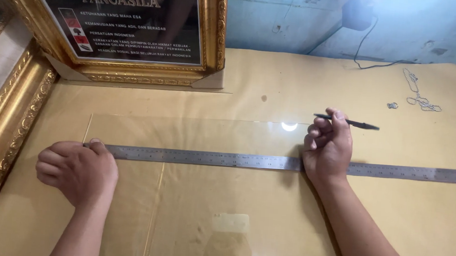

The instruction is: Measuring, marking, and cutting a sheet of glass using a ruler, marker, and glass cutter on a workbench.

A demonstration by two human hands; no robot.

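A long steel ruler [215, 158] lies across a clear glass sheet [195, 136] on the tan-covered table [274, 78]. My left hand [78, 172] is curled into a loose fist, its fingertips pressing on the ruler's left end near the glass's left edge. My right hand [327, 145] rests over the ruler near the glass's right edge and holds a slim black pen-like tool [354, 123] that points to the right.
A gold-framed poster [133, 25] leans against the blue wall at the back left. Another ornate gold frame [3, 128] runs along the left side. A metal chain [420, 93] and a black cable [367, 52] lie at the back right.
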